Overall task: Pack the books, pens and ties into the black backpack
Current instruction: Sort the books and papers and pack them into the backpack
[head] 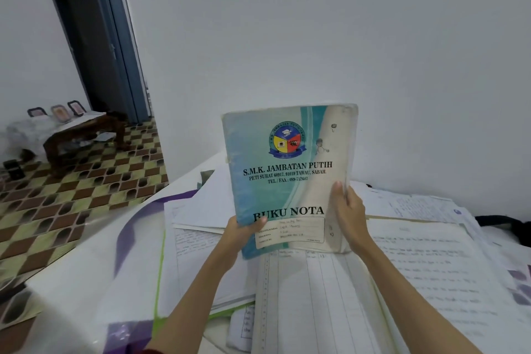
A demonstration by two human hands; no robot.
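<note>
I hold the notebook (pixel 287 178) upright above the papers (pixel 316 296): left hand (pixel 242 231) and right hand (pixel 349 210) gripping its bottom edges; thin, floppy, worn.

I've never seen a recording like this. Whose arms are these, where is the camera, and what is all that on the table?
There is no machine here: a person is doing the job with bare hands. The single picture comes from a wide-angle camera worn on the person's head, looking forward and down, so you see their own arms reaching out from the bottom edge.

Both hands hold up a worn blue-and-cream notebook with its front cover facing the camera; it reads "S.M.K. Jambatan Putih" and "Buku Nota". The left hand grips its lower left corner, and the right hand grips its lower right edge.

Below it a white table is covered with loose written sheets and open exercise books. At the far right edge something black peeks out; it may be the backpack, but too little shows to be sure. To the left is a tiled floor and a doorway.
</note>
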